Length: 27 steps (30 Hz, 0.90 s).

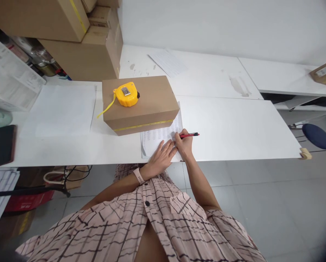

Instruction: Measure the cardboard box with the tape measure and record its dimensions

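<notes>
My right hand (184,145) grips a red and black pen (190,135), its tip end down at the printed sheet (152,142) near the table's front edge. Flat on the same sheet lies my left hand (163,156), fingers stretched out and close to the right hand. Part of the paper is covered by a cardboard box (149,98) standing just beyond my hands. A yellow strip runs along the box's front side. On top of it rests a yellow tape measure (127,95) with a short yellow strap hanging to the left.
Large cardboard boxes (94,54) are stacked at the back left. White paper (64,109) and a dark tablet-like object (2,145) lie on the left. Another sheet (167,62) is near the wall. A blue stool (317,136) stands on the right, beyond the table's end.
</notes>
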Available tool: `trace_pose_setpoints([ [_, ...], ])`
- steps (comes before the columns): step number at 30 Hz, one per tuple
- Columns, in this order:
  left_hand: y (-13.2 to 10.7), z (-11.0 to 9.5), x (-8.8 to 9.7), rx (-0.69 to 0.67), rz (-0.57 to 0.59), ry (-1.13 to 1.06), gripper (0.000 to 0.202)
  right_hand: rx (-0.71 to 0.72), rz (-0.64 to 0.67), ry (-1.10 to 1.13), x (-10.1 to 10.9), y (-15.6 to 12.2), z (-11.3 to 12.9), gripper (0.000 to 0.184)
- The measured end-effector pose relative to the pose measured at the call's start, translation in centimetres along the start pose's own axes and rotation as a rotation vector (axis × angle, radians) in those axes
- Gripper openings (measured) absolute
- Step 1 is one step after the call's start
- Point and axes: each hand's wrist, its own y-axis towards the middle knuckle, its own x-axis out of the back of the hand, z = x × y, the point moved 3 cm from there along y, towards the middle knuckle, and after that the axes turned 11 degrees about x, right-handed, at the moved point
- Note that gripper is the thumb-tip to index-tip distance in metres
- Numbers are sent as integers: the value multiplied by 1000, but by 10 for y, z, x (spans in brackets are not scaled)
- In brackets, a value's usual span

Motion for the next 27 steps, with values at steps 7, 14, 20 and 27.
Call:
trace_pose_setpoints([
  [7, -1, 0, 0, 4, -3, 9, 69, -27, 7, 11, 0, -1, -2, 29],
  [14, -1, 0, 2, 5, 7, -8, 70, 0, -8, 13, 0, 0, -2, 29],
  [20, -1, 0, -1, 9, -2, -20, 71, -21, 0, 29, -1, 0, -1, 28],
  [27, -3, 0, 2, -7, -13, 23, 71, -44, -35, 36, 2, 0, -1, 27],
])
